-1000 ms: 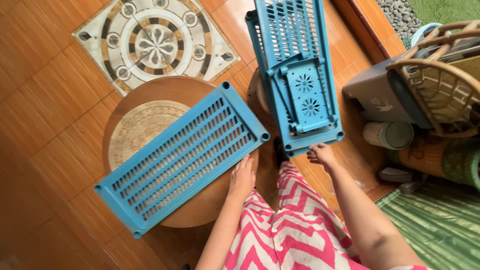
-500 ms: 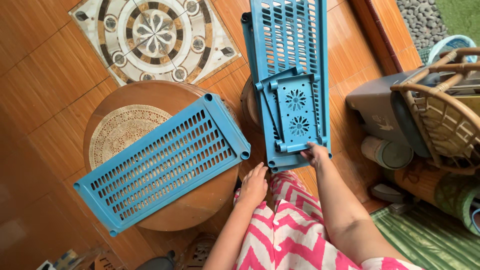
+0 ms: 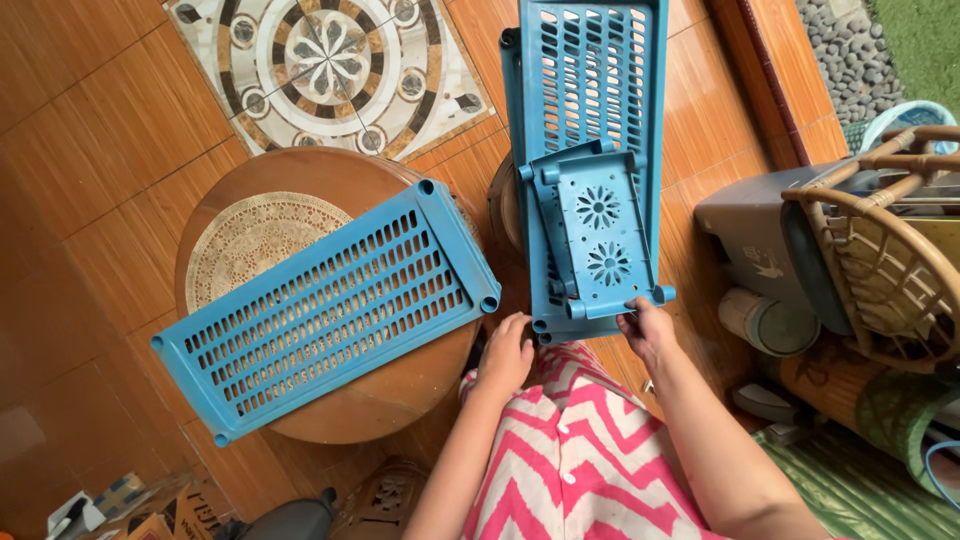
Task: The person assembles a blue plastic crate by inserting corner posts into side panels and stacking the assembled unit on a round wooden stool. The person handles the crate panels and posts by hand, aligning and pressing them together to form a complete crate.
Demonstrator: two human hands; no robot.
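One slotted blue shelf panel (image 3: 325, 310) lies on the round wooden table (image 3: 390, 400) at 9 o'clock. Left hand (image 3: 507, 355) is empty, fingers loose at the shelf stack (image 3: 590, 110): two long panels at 12 o'clock. Right hand (image 3: 648, 330) grasps one small flower-cut panel (image 3: 598, 240).

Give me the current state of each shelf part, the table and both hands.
Blue slatted shelf: lying flat across the round wooden table, ends overhanging.
Second long blue shelf: lying lengthwise ahead of the person.
Small flower-cut panel: resting on the second shelf.
Left hand: at the stack's near edge, fingers curled.
Right hand: touching the small panel's near corner.
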